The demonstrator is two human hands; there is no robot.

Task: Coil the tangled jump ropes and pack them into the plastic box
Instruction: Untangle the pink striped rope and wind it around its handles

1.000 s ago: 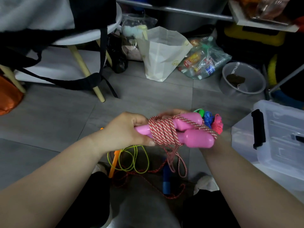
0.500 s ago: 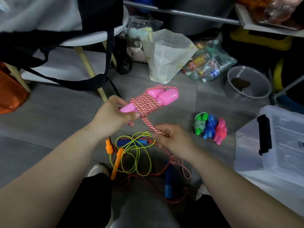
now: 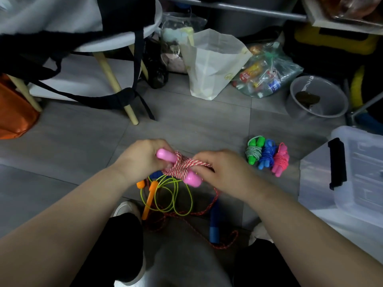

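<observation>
Pink-handled rope point(image 3: 180, 167) lower than before, left hand point(image 3: 141, 160) clasped round it, right hand point(image 3: 224, 172) pinching it.

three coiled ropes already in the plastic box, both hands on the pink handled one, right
No: the head view shows the three coiled ropes lying on the floor beside the plastic box, not in it. The left hand and right hand do hold the pink-handled rope.

White paper bag point(image 3: 211, 65), clear bag of packets point(image 3: 267, 75), grey bowl point(image 3: 333, 109), white wooden-legged stool point(image 3: 124, 40), orange bag point(image 3: 14, 116)
</observation>
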